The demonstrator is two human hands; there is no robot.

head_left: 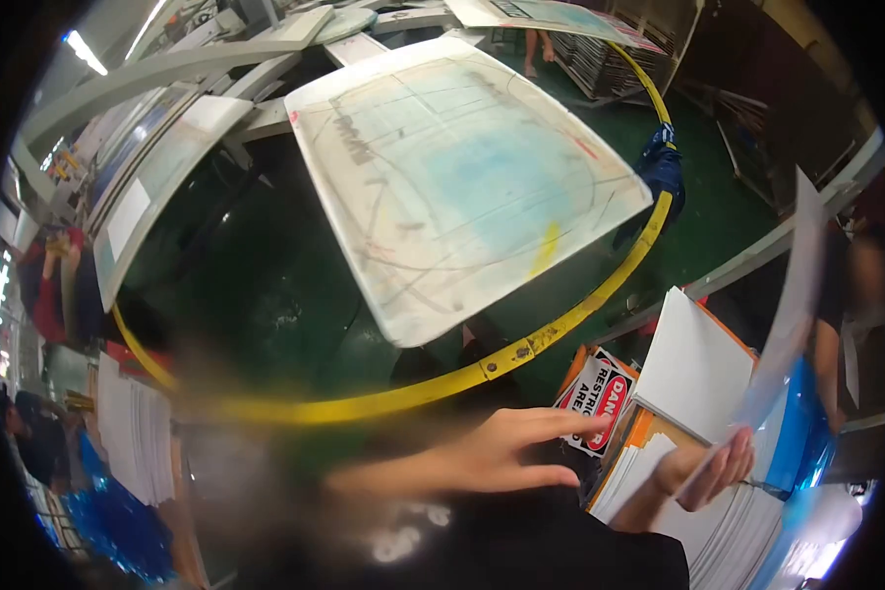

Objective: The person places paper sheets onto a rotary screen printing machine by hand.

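My left hand [501, 450] is stretched out low in the middle, fingers apart and holding nothing, with its fingertips in front of a red, black and white danger sign [611, 405]. At the lower right, my right hand [720, 470] has its fingers closed on the lower edge of a thin whitish sheet [795, 285], which stands up nearly edge-on and is blurred. Beneath and beside that hand lie stacks of white sheets [693, 364]. Farther forward, a large pale platen [472, 187] with a bluish stained middle is separate from both hands.
A yellow curved rail [560, 326] runs between me and the platen, with blue wrapping [663, 172] on its right side. Another platen [157, 197] is at left. White stacks [136, 433] and blue plastic [118, 526] sit lower left. Other people are partly visible at both sides.
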